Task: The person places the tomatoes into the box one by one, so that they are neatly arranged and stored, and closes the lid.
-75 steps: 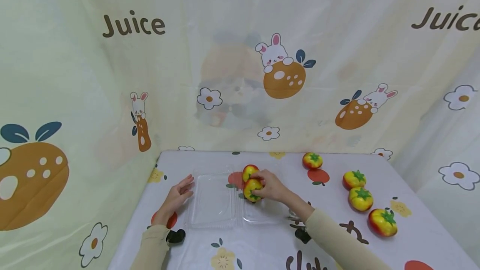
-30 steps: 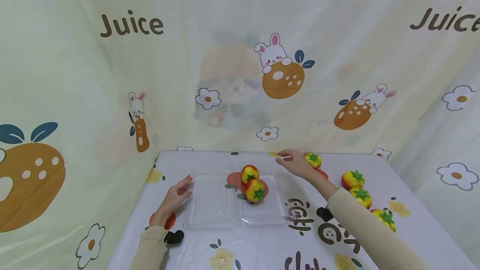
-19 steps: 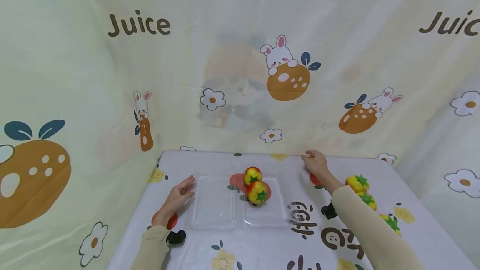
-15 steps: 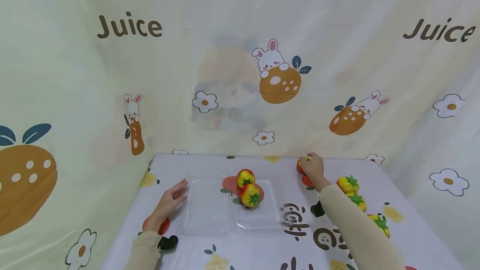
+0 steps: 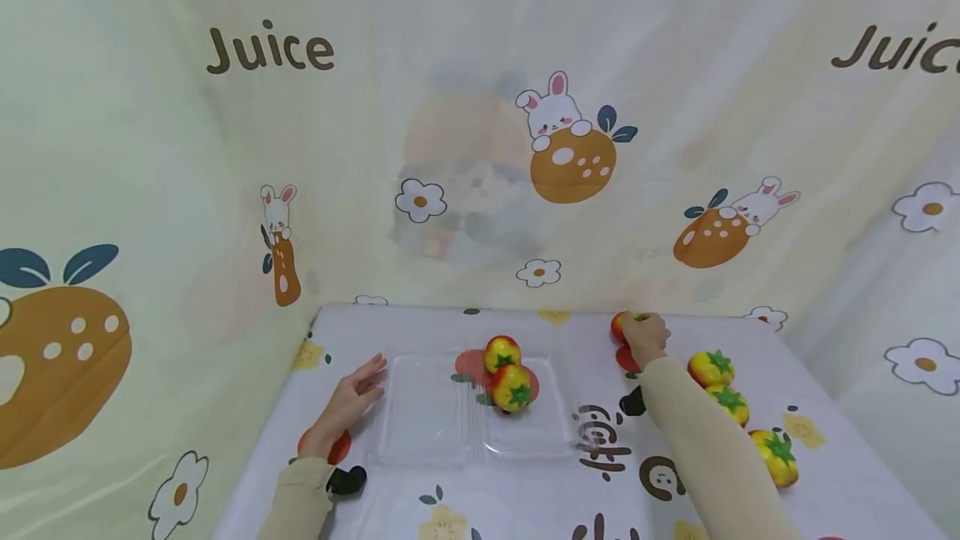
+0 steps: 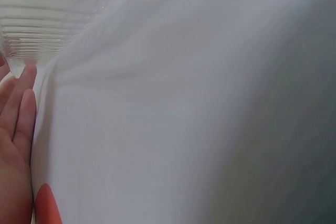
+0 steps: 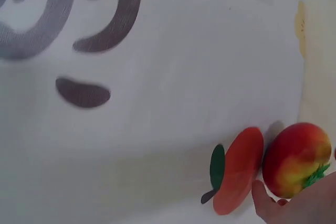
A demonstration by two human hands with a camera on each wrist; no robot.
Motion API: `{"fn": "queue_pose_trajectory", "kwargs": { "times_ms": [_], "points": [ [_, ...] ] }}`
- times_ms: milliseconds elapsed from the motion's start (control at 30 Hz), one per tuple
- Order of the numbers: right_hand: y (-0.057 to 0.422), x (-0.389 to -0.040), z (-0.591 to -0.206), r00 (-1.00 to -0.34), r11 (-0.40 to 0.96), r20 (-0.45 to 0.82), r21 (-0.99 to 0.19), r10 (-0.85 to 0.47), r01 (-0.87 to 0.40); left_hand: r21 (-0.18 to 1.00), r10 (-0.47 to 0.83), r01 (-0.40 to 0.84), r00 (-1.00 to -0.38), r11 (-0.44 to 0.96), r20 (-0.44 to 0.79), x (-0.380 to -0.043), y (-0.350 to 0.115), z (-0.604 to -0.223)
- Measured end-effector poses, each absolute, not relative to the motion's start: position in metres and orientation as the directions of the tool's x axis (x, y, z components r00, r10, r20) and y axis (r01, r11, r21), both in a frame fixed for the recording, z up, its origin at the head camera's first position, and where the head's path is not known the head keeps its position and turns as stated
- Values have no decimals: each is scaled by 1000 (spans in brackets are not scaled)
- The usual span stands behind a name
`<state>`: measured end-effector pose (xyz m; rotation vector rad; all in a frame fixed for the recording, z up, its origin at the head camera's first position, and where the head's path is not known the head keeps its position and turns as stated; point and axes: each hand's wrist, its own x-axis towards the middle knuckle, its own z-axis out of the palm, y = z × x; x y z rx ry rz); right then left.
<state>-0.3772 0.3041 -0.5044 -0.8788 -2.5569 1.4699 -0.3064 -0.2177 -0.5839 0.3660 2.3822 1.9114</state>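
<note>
My right hand [image 5: 649,338] is at the far right of the table, its fingers curled round a red-and-yellow fruit [image 5: 619,326] with a green leafy top. In the right wrist view that fruit [image 7: 294,156] sits between the fingers, against the table. Relaxed and nearly straight, the fingers of my left hand [image 5: 347,408] lie at the left edge of a clear plastic clamshell box [image 5: 423,407], which is spread open. Fingertips meet the ribbed box wall [image 6: 34,40] in the left wrist view. Two similar fruits, a rear one [image 5: 502,352] and a front one [image 5: 512,388], sit in the box's right half.
Three more fruits stand in a slanting row on the right: a far one [image 5: 711,367], a middle one [image 5: 727,403] and a near one [image 5: 776,457], close to my right sleeve [image 5: 708,448]. A printed curtain [image 5: 465,273] rises behind the table.
My right hand has left the fruit it held in the box, moved to the far right and taken hold of another one there. My left hand has stayed by the box.
</note>
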Motion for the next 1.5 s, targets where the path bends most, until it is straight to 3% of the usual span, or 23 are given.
{"fn": "queue_pose_trajectory", "kwargs": {
  "times_ms": [367,600,833,1067,1300,1500],
  "points": [
    [312,-378,-506,-792,291,-218,-848,570,443,969,231,140,-969,205,92,-309,-214,-579],
    [313,-373,-509,-762,210,-301,-845,573,492,977,241,144,-965,161,102,-308,-210,-584],
    [315,-369,-511,-757,138,-350,-857,552,497,970,228,133,-970,203,86,-307,-209,-585],
    [324,-368,-520,-806,192,-297,-875,512,444,974,234,111,-970,198,63,-308,-210,-583],
    [323,-371,-522,-902,307,-155,-905,403,293,971,237,135,-968,197,86,-309,-215,-582],
    [303,-367,-509,-956,319,-82,-932,280,173,971,223,120,-972,208,73,-308,-216,-582]
  ]
}}
